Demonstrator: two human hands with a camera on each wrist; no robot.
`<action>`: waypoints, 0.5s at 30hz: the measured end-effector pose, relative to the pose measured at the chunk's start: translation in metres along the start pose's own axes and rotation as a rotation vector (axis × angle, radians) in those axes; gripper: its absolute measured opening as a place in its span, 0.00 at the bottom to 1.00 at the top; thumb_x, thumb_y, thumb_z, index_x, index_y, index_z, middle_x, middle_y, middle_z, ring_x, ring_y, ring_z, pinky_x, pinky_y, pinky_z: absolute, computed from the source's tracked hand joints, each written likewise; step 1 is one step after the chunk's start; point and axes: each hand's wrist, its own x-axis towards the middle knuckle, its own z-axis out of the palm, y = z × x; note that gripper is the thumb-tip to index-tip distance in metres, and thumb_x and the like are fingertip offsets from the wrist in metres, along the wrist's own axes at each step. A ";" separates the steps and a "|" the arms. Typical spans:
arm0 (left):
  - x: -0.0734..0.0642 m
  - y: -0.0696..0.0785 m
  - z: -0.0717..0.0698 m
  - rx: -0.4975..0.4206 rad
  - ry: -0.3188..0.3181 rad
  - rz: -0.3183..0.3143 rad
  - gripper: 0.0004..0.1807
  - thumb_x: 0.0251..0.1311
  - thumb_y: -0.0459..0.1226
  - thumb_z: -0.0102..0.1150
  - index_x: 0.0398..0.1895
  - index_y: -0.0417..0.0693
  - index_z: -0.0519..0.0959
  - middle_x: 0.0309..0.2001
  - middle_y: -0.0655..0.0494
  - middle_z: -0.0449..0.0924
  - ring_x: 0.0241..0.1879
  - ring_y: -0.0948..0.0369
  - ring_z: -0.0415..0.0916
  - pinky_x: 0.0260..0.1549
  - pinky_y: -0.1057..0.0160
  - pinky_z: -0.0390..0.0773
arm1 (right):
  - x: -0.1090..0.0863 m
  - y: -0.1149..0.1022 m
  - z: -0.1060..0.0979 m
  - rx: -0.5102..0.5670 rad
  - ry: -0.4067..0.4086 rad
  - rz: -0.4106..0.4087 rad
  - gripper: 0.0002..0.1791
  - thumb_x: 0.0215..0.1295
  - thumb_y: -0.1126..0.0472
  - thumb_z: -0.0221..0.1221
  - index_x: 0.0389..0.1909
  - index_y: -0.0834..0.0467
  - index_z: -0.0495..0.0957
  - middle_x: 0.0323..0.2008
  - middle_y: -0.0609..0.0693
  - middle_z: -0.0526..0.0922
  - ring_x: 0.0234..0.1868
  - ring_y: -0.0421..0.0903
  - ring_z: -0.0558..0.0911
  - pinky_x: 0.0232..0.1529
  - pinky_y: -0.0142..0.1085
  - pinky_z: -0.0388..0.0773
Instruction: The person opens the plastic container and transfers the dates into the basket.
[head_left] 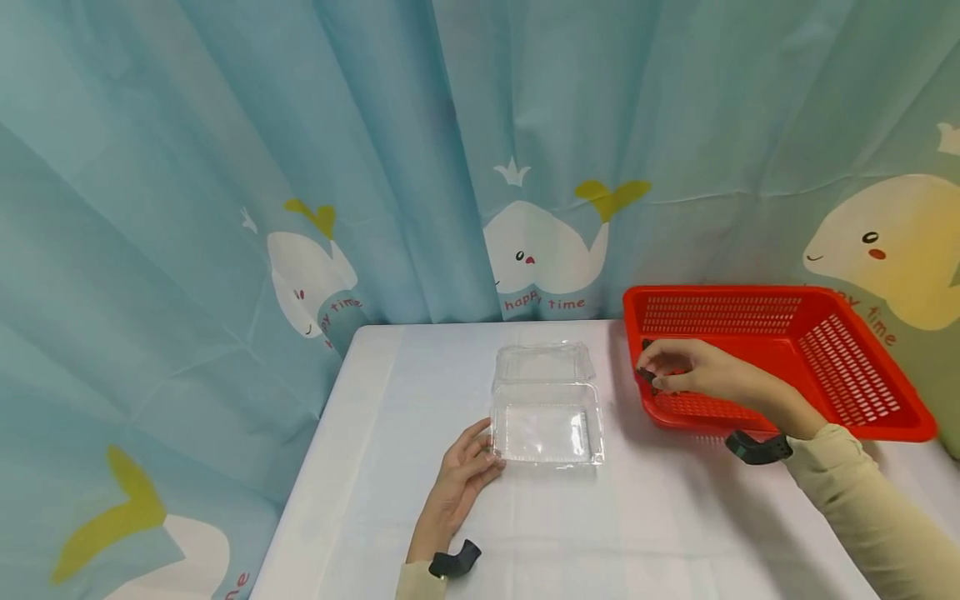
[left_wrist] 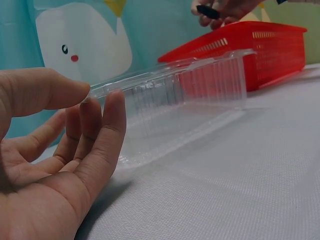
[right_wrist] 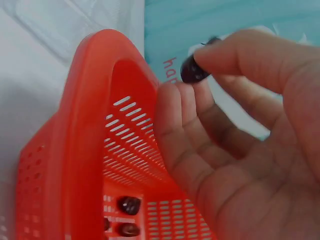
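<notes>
A clear plastic clamshell box (head_left: 547, 425) lies on the table with its lid (head_left: 545, 364) folded back. My left hand (head_left: 467, 475) is at the box's left side; in the left wrist view its thumb and fingertips pinch the rim (left_wrist: 107, 89). Over the left end of the red basket (head_left: 757, 429), my right hand (head_left: 701, 371) pinches a small dark, glossy oval piece (right_wrist: 194, 70) between thumb and fingers. Similar dark pieces (right_wrist: 129, 205) lie on the basket floor in the right wrist view. Their exact kind cannot be made out.
The white-covered table (head_left: 420, 392) has its left edge in view. Behind it hangs a blue curtain (head_left: 390, 167) printed with whales. The basket's raised slotted walls stand to the right of the box, close to the curtain.
</notes>
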 end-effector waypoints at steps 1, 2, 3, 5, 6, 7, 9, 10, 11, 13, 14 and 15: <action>0.000 0.000 0.000 0.003 -0.002 0.002 0.39 0.69 0.26 0.55 0.81 0.40 0.54 0.56 0.54 0.74 0.48 0.65 0.78 0.53 0.69 0.84 | -0.001 0.003 -0.001 0.035 0.010 0.025 0.14 0.68 0.67 0.65 0.53 0.59 0.81 0.48 0.56 0.82 0.49 0.44 0.82 0.49 0.33 0.86; 0.000 -0.001 0.000 0.003 -0.003 0.002 0.39 0.69 0.26 0.56 0.81 0.40 0.54 0.56 0.54 0.74 0.48 0.65 0.78 0.53 0.69 0.84 | -0.003 0.005 -0.002 0.073 0.019 0.052 0.15 0.69 0.66 0.65 0.54 0.61 0.80 0.48 0.57 0.81 0.48 0.44 0.82 0.48 0.34 0.87; 0.000 -0.001 0.000 0.002 -0.002 0.001 0.39 0.69 0.26 0.56 0.81 0.40 0.54 0.56 0.54 0.74 0.48 0.65 0.78 0.54 0.69 0.84 | -0.004 0.008 -0.003 0.107 0.031 0.079 0.16 0.69 0.66 0.65 0.55 0.64 0.78 0.48 0.59 0.81 0.47 0.43 0.83 0.47 0.35 0.88; 0.000 -0.002 0.000 0.006 -0.001 -0.001 0.39 0.70 0.26 0.56 0.81 0.40 0.54 0.56 0.54 0.73 0.49 0.65 0.77 0.54 0.68 0.84 | -0.007 0.013 -0.006 0.179 0.056 0.133 0.18 0.70 0.65 0.64 0.57 0.66 0.76 0.47 0.59 0.80 0.45 0.44 0.83 0.47 0.38 0.89; 0.000 -0.002 0.000 0.006 0.002 -0.004 0.39 0.70 0.27 0.56 0.81 0.40 0.54 0.57 0.54 0.73 0.49 0.65 0.77 0.55 0.68 0.84 | -0.009 0.016 -0.007 0.209 0.069 0.158 0.20 0.71 0.65 0.64 0.59 0.67 0.74 0.47 0.58 0.80 0.45 0.44 0.84 0.47 0.38 0.89; 0.000 -0.003 0.000 0.009 0.003 -0.004 0.38 0.70 0.27 0.56 0.81 0.41 0.55 0.57 0.54 0.73 0.49 0.64 0.77 0.55 0.68 0.84 | -0.010 0.020 -0.009 0.245 0.083 0.182 0.20 0.72 0.65 0.63 0.60 0.68 0.73 0.46 0.57 0.79 0.46 0.45 0.84 0.48 0.39 0.89; 0.000 -0.005 0.001 0.005 0.006 -0.007 0.38 0.70 0.26 0.56 0.81 0.42 0.55 0.57 0.53 0.72 0.49 0.64 0.77 0.55 0.68 0.84 | -0.013 0.027 -0.012 0.295 0.106 0.225 0.22 0.74 0.63 0.61 0.63 0.68 0.70 0.47 0.51 0.78 0.47 0.43 0.83 0.49 0.37 0.89; 0.000 -0.005 0.001 0.002 0.005 -0.006 0.38 0.70 0.26 0.56 0.81 0.42 0.55 0.58 0.52 0.72 0.49 0.64 0.77 0.55 0.68 0.84 | -0.014 0.031 -0.015 0.323 0.117 0.246 0.21 0.75 0.62 0.60 0.63 0.66 0.71 0.47 0.48 0.78 0.48 0.43 0.83 0.50 0.36 0.89; 0.000 -0.005 0.001 -0.003 0.005 -0.006 0.38 0.70 0.26 0.55 0.81 0.43 0.55 0.58 0.52 0.72 0.49 0.64 0.77 0.54 0.68 0.84 | -0.016 0.035 -0.017 0.360 0.128 0.265 0.18 0.76 0.61 0.59 0.62 0.62 0.73 0.46 0.45 0.79 0.48 0.41 0.83 0.50 0.35 0.89; -0.001 -0.006 0.003 -0.016 0.006 -0.007 0.38 0.70 0.26 0.55 0.81 0.44 0.56 0.58 0.51 0.72 0.48 0.64 0.77 0.53 0.69 0.84 | -0.019 0.044 -0.023 0.433 0.140 0.306 0.12 0.79 0.61 0.56 0.59 0.55 0.76 0.45 0.41 0.81 0.47 0.39 0.84 0.51 0.33 0.88; -0.001 -0.006 0.003 -0.023 0.005 -0.007 0.38 0.70 0.26 0.55 0.81 0.44 0.56 0.58 0.51 0.72 0.48 0.64 0.77 0.53 0.69 0.84 | -0.021 0.049 -0.026 0.471 0.142 0.324 0.10 0.79 0.61 0.56 0.56 0.51 0.78 0.45 0.40 0.82 0.46 0.38 0.85 0.50 0.32 0.88; -0.001 -0.006 0.004 -0.023 0.004 -0.007 0.38 0.70 0.26 0.55 0.81 0.44 0.56 0.58 0.52 0.73 0.48 0.64 0.78 0.53 0.69 0.84 | -0.022 0.053 -0.029 0.517 0.144 0.341 0.08 0.80 0.61 0.55 0.52 0.48 0.80 0.43 0.39 0.83 0.44 0.37 0.85 0.49 0.31 0.88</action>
